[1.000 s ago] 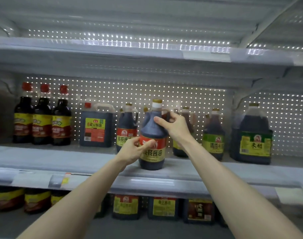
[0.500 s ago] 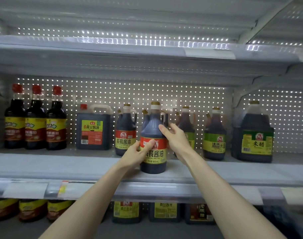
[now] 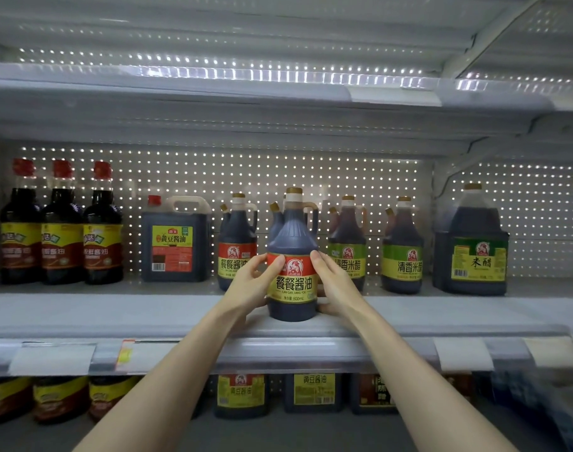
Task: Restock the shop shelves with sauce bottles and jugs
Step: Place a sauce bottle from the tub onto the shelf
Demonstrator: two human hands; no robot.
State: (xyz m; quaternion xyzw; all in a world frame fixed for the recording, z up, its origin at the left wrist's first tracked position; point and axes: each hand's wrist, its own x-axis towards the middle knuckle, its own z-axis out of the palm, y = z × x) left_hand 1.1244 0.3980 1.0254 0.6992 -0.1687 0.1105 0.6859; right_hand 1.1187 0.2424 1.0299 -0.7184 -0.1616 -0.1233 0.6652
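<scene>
Hands grip one bottle (image 3: 292, 256) from both sides: left hand (image 3: 251, 283) and right hand (image 3: 335, 285) curl round its label. It stands upright near the shelf (image 3: 115, 313) front edge, ahead of the back row.

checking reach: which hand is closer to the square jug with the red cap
Left. The left hand grips the front bottle to the right of the square jug; the right hand holds the bottle's far side.

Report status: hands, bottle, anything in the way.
Left hand, right hand grip bottle at label. Bottle upright near shelf front. Second bottle stands behind, to its left.
</scene>
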